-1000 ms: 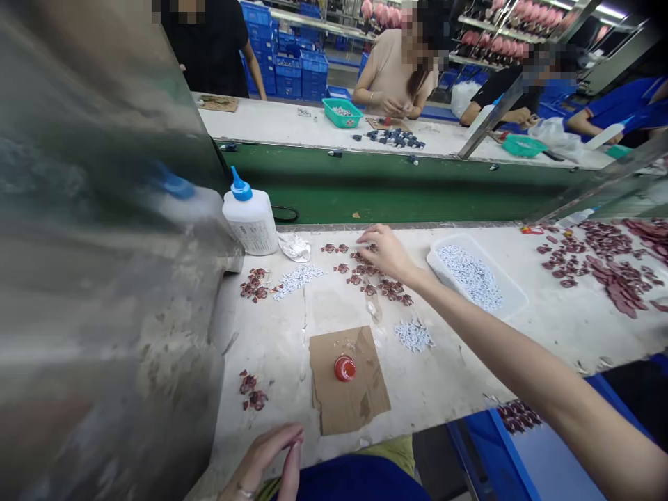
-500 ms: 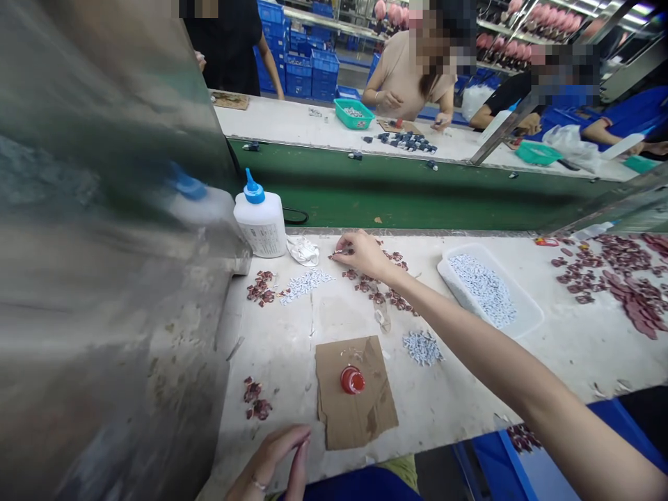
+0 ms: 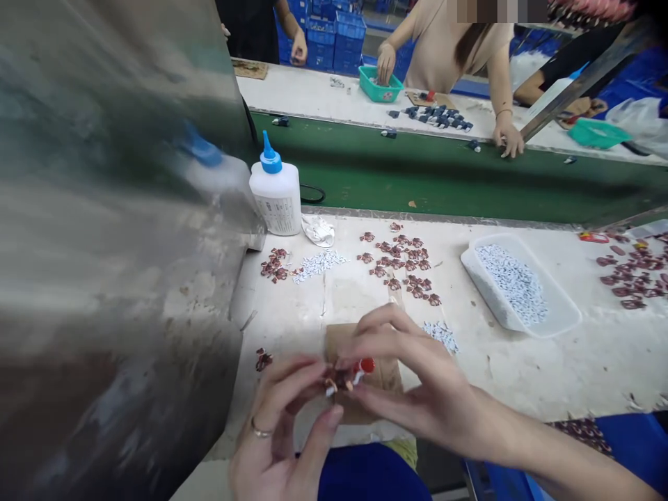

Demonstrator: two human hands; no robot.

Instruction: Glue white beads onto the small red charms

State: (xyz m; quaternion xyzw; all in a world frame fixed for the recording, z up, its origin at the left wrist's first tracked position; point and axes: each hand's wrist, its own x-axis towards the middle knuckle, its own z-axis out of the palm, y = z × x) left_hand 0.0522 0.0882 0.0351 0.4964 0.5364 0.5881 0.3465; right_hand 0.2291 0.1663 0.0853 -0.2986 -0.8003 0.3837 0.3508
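My left hand, with a ring on one finger, pinches a small brown figure piece with pale edges and a white bit below it. On the same piece, from the other side, close the fingers and thumb of my right hand; blur hides the exact contact. Beneath both hands lies a cardboard sheet, with a small red pot partly covered by my right hand. Left of my hands sit a few more brown pieces. Small white bits are heaped beyond my right hand.
A white glue bottle with a blue nozzle stands by the metal wall. Brown pieces are spread mid-table. A translucent tray holds white bits. Co-workers sit across a green-sided conveyor; one person's hand reaches into a green basket.
My right hand has come back from the spread brown pieces to above the cardboard, meeting my left hand, which has risen and now grips a piece. The view has tilted down.
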